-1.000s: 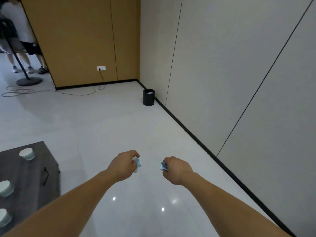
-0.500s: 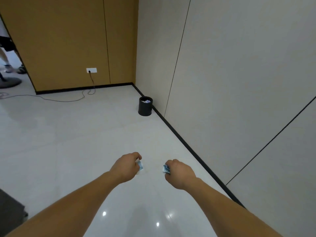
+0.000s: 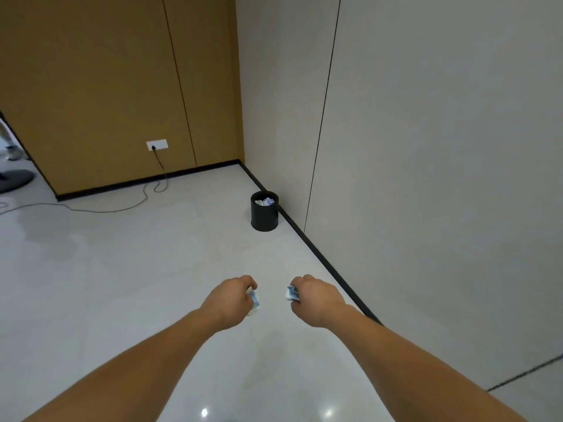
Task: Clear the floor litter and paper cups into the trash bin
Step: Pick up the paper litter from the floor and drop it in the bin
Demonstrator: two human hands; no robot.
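A black round trash bin (image 3: 264, 217) stands on the pale floor against the right wall's skirting, with crumpled paper inside it. My left hand (image 3: 230, 298) is held out in front of me, fingers curled round a crumpled blue-white scrap of litter (image 3: 254, 301). My right hand (image 3: 313, 295) grips a second crumpled blue-white scrap (image 3: 292, 293). Both hands hang over the floor, well short of the bin.
A black cable (image 3: 122, 208) runs from a wall socket (image 3: 157, 145) across the floor at the left. A round stand base (image 3: 15, 181) and a person's shoe (image 3: 12, 152) show at the far left edge. The beige wall (image 3: 426, 178) runs along my right.
I have walked toward the bin, which now looks larger and nearer. The grey table with paper cups has dropped out of view at the lower left. Both hands keep hold of their scraps.
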